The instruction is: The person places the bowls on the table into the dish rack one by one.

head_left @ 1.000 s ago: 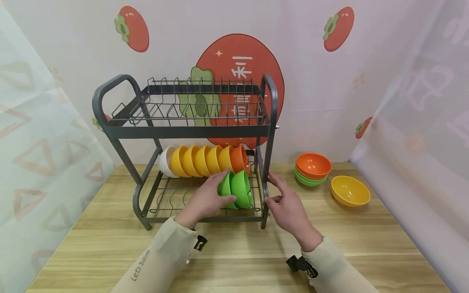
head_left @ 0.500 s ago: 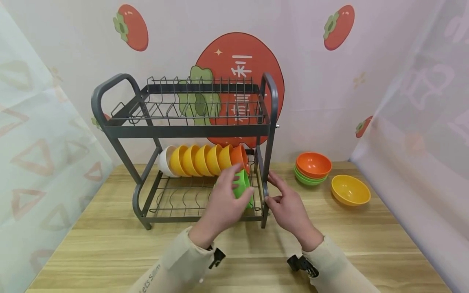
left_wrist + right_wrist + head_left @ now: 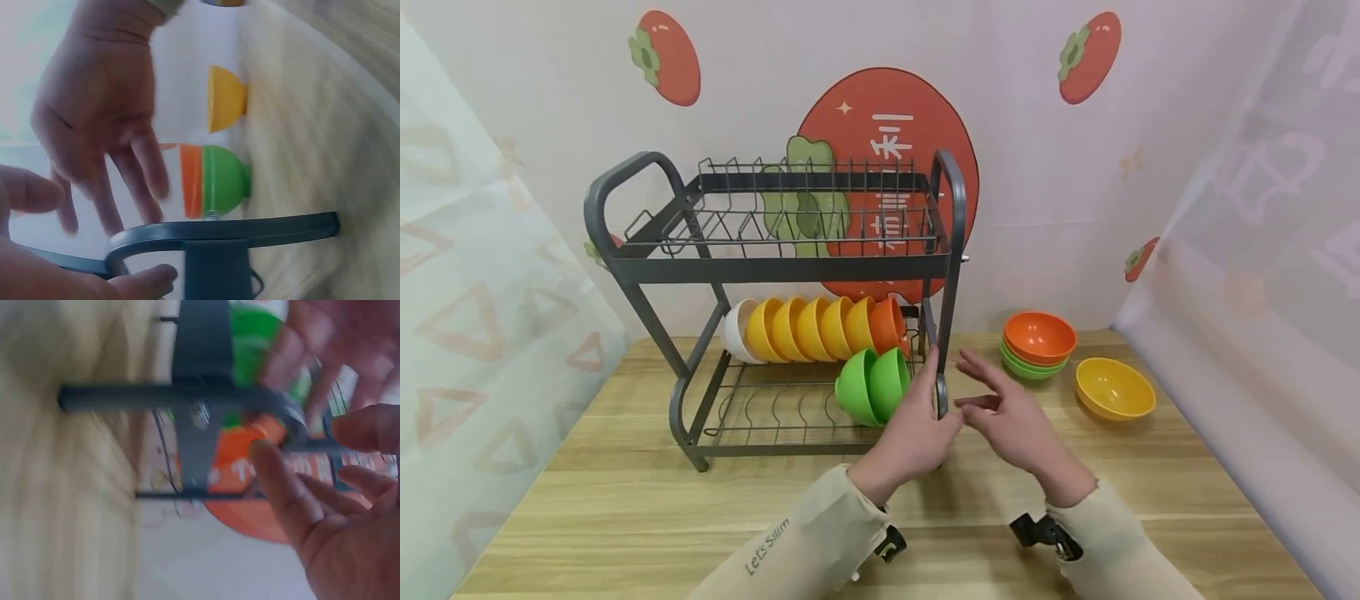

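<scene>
My left hand (image 3: 913,429) is held with straight fingers in front of the right front post of the dark dish rack (image 3: 790,269), holding nothing. Just right of that post is my right hand (image 3: 1018,425), its fingers loosely extended and nothing in them. Both hands flank the post in the right wrist view, where my left hand (image 3: 340,347) is blurred. Two green bowls (image 3: 854,390) stand on edge at the right of the lower tier's front row; the right one is partly behind my left hand. Behind them a row holds a white bowl (image 3: 735,332), several yellow bowls (image 3: 786,329) and orange ones (image 3: 887,323).
On the table (image 3: 625,525), right of the rack, an orange bowl (image 3: 1040,335) is stacked over green bowls (image 3: 1030,367). A single yellow bowl (image 3: 1114,390) sits beside that stack. The rack's upper tier (image 3: 805,242) has wire dividers. A printed cloth (image 3: 1030,208) hangs behind.
My left hand has let go of the green bowls and moved right to the rack's post. My right hand has come off the post and shifted slightly right.
</scene>
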Demonstrator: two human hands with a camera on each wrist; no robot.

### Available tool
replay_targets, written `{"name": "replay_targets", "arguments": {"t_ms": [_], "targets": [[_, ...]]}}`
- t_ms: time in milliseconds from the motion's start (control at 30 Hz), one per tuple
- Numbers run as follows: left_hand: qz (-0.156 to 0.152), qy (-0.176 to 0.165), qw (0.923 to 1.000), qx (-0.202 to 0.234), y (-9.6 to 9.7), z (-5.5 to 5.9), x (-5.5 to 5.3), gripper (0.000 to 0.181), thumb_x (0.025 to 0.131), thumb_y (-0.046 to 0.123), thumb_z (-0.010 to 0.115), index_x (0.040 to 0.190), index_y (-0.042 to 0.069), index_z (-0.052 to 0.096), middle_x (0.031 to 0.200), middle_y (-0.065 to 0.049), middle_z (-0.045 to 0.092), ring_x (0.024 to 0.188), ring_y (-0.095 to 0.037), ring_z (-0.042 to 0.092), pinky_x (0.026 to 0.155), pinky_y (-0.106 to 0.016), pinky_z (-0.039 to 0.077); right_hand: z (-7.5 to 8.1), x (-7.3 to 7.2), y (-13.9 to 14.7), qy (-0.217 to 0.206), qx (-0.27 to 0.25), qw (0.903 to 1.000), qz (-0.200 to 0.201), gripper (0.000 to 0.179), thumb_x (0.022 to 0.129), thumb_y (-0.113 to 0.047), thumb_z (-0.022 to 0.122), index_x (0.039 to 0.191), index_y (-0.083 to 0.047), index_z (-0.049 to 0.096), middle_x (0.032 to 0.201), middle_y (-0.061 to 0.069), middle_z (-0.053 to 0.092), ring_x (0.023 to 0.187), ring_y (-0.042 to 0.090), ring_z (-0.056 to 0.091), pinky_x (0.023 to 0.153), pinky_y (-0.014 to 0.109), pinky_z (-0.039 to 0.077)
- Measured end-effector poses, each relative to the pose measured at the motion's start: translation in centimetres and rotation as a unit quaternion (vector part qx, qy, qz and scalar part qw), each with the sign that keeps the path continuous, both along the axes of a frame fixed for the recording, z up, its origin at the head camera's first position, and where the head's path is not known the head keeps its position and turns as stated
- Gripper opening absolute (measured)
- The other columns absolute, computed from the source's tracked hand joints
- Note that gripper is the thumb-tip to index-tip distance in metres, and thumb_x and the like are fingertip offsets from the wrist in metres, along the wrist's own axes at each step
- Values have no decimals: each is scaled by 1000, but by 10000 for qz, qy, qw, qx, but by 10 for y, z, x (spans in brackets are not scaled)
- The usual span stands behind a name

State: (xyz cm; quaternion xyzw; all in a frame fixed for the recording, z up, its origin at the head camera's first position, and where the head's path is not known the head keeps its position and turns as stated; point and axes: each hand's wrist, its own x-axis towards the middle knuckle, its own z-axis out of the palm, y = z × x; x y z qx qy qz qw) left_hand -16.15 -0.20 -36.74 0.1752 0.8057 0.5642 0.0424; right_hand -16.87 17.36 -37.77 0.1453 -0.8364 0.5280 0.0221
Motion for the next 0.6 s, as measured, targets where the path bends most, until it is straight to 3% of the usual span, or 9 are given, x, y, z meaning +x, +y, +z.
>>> {"name": "replay_targets", "arguments": {"t_ms": [167,300,367,433,500,600], "targets": [[86,81,9999,-111,4,-11,-1,92,91,1,56,162,29,4,164,-6,13,144,-24,22,113,-46,27,19,3,45,-51,687,9948,-754,65,97,-10,63,156,-13,35,149,20,43,117,37,58,84,44,55],[150,333,9981,-495,7,-16,1,89,94,-3,53,162,23,2,164,-11,11,142,-30,29,107,-47,37,28,4,91,-331,1703,9745,-1424,68,100,-28,58,158,-10,27,146,33,39,126,49,45,85,59,48],[217,480,9958,-743,9,-17,1,87,96,-4,50,162,22,1,163,-13,13,136,-33,39,96,-41,49,26,2,115,-478,2030,9627,-1726,71,100,-32,56,158,-6,23,146,38,34,127,56,39,87,66,43],[298,597,9932,-953,10,-18,1,85,96,-5,49,162,20,0,163,-15,15,119,-33,54,76,-33,55,21,0,139,-661,2123,9543,-1997,74,101,-35,54,158,-3,20,147,41,28,126,59,34,90,70,37],[361,655,9911,-1103,11,-19,1,86,96,-6,48,162,21,0,162,-15,16,93,-27,63,58,-27,52,14,-3,160,-945,1869,9534,-2171,80,100,-38,55,159,-4,12,151,41,17,129,62,27,94,73,31],[431,728,9887,-1239,11,-21,1,87,95,-7,49,162,20,0,162,-15,17,61,-18,55,46,-25,45,-1,-5,186,-1468,1125,9554,-2303,89,99,-43,57,160,-11,0,156,38,0,133,62,18,99,73,28]]}}
